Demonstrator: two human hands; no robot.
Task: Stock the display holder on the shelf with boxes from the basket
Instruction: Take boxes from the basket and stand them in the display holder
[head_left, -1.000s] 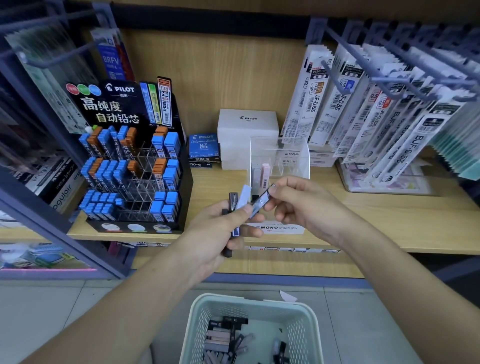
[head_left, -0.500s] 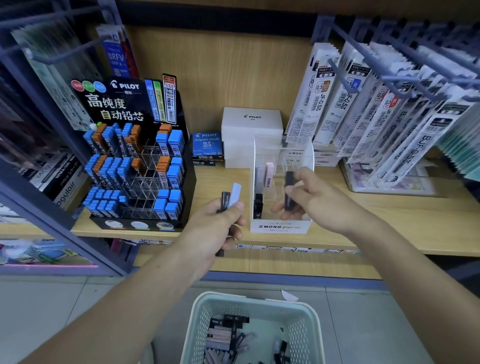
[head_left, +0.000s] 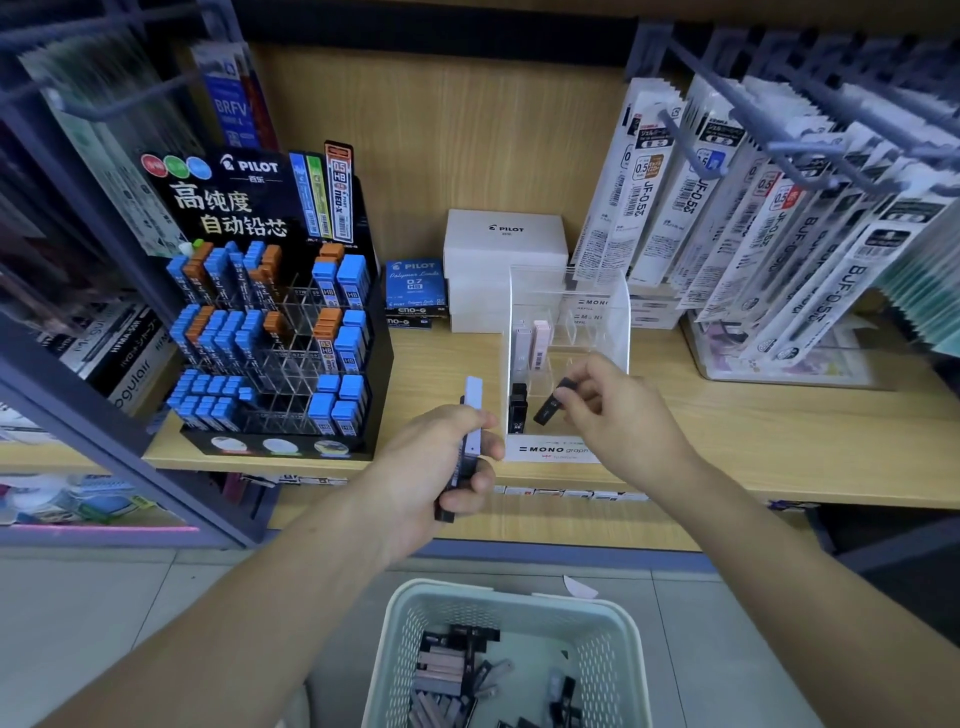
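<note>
Wooden shelf (head_left: 779, 431) carries clear display holder (head_left: 618, 312). Our right hand (head_left: 628, 415): fingers (head_left: 587, 373) pinch black box (head_left: 553, 402), long axis tilted, just above holder's front row. Left hand (head_left: 436, 467) grips spare boxes (head_left: 471, 415) beside holder.

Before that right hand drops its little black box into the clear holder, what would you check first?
1. Grip: the right hand pinches the black box: ok.
2. Box upright for a slot: not ok, it is tilted.
3. Free space in the clear holder beside the standing black box: ok.
4. The left hand holds the spare boxes: ok.
5. More stock in the basket: ok.
</note>
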